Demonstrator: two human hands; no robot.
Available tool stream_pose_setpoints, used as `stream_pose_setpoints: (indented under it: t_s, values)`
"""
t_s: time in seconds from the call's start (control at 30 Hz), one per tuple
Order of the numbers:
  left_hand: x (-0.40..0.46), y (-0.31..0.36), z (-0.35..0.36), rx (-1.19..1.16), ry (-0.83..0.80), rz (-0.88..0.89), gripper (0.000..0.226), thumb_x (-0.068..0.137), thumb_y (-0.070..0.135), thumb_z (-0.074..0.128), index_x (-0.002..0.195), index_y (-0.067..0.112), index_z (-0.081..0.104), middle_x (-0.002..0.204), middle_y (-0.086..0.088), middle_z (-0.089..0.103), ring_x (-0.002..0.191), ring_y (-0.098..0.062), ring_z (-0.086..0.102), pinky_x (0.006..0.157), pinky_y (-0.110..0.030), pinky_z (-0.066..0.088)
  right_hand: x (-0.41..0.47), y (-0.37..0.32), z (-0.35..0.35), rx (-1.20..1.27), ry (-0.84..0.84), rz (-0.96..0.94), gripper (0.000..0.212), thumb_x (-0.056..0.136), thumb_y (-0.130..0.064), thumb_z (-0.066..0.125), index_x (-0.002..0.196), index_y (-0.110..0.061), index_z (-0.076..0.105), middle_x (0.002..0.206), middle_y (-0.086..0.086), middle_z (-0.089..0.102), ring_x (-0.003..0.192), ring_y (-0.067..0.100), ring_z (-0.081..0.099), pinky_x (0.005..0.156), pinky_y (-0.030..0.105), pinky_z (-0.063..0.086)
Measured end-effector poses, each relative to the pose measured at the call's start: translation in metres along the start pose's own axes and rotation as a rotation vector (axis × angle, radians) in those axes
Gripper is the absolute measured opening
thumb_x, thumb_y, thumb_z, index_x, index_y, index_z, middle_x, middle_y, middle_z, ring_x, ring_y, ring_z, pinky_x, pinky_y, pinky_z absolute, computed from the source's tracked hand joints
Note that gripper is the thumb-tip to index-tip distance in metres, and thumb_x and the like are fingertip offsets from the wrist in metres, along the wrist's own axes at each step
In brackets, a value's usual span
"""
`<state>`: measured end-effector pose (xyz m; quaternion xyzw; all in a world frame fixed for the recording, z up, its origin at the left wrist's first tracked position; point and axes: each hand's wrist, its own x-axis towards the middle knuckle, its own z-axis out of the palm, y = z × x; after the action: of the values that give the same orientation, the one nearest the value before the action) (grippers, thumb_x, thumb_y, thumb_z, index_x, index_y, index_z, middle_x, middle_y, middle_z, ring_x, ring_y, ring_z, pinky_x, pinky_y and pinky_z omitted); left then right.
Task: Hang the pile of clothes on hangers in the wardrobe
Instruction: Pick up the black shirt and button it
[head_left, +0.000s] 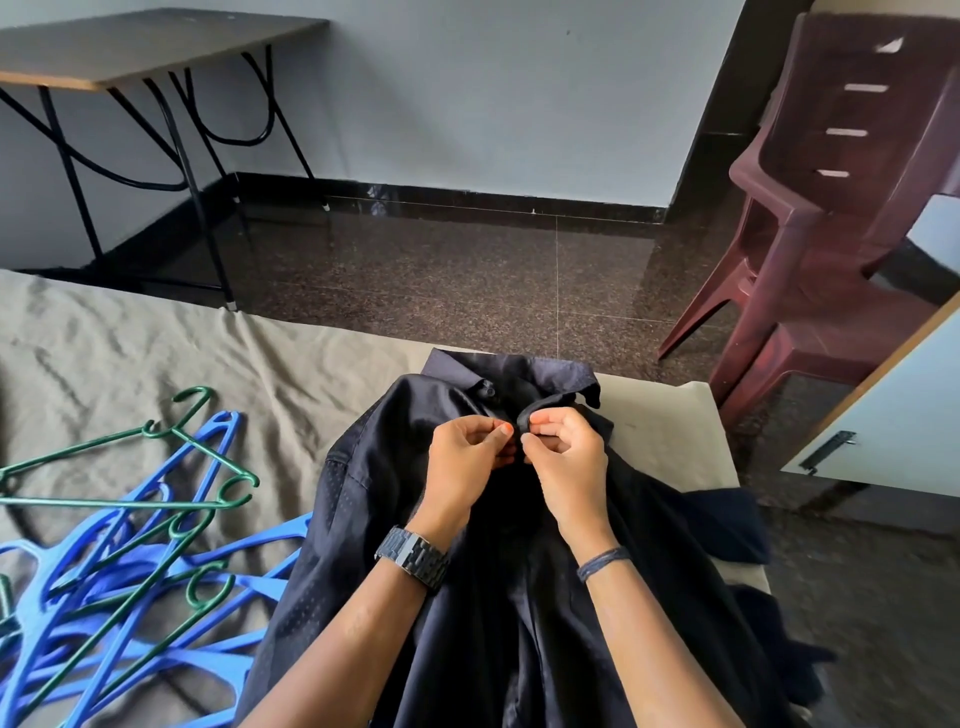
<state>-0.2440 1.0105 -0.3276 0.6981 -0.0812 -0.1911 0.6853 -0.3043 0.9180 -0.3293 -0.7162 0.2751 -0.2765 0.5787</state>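
Shirt (395, 519) (dark) under both hands, placket pinched, on bed (130, 353)

1. I am in a bedroom of a home: I stand at a bed (156, 343) covered with a wrinkled olive-grey sheet.
2. A heap of blue and green plastic hangers (130, 561) lies on the sheet beside a dark navy shirt (363, 519).
3. Across the polished dark granite floor (467, 270) stands a folding table (130, 47) on black metal legs.
4. Stacked maroon plastic chairs (831, 208) stand near a white cupboard door (893, 415).
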Motion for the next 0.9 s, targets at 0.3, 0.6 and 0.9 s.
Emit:
stream_pose_setpoints:
  t_s: [0.3,0.6,0.9]
  values:
    - [-0.002,-0.008,0.006,0.107,0.111,0.055,0.011,0.089,0.016,0.066,0.081,0.011,0.073,0.073,-0.004,0.073,0.072,-0.018,0.072,0.077,-0.043,0.059,-0.004,0.005,-0.002,-0.046,-0.042,-0.121,0.016,0.088,-0.003,0.061,0.089,-0.019,0.063,0.084,-0.007,0.068,0.078,0.007,0.068,0.068,0.022,0.057]
    - [-0.005,-0.011,0.004,0.208,-0.004,0.172,0.015,0.088,0.005,0.063,0.096,0.014,0.071,0.088,0.001,0.073,0.084,-0.009,0.07,0.083,-0.031,0.056,0.008,0.006,-0.01,0.107,-0.1,0.007,0.023,0.082,0.005,0.067,0.082,-0.016,0.057,0.079,0.005,0.066,0.077,0.019,0.069,0.064,0.029,0.058]
    - [-0.003,-0.003,-0.002,0.432,0.027,0.297,0.01,0.082,0.007,0.071,0.089,0.013,0.074,0.077,0.011,0.068,0.075,0.001,0.065,0.074,-0.015,0.051,0.023,0.005,-0.017,-0.019,-0.218,0.05,0.025,0.078,0.001,0.073,0.082,-0.016,0.054,0.074,0.006,0.066,0.068,0.016,0.066,0.069,0.03,0.056]
